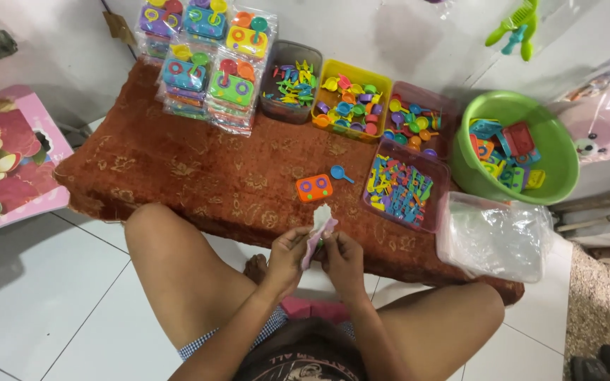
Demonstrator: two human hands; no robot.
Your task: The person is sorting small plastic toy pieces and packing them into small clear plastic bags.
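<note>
My left hand (287, 252) and my right hand (344, 257) meet in front of me, both gripping a small clear plastic bag (320, 224) with purple toy pieces inside. The bag's open top sticks up between the fingers. Just beyond the hands, on a rust-brown patterned mat (199, 169), lie an orange toy stove (313, 188) and a small blue toy pan (341, 173). My bare knees frame the hands on both sides.
Stacks of packed toy sets (206, 63) sit at the mat's far left. Several boxes of small colourful toy pieces (351, 102) line the far edge. A green basin (513, 144) of toy stoves is right, a pile of clear bags (495, 236) beside it.
</note>
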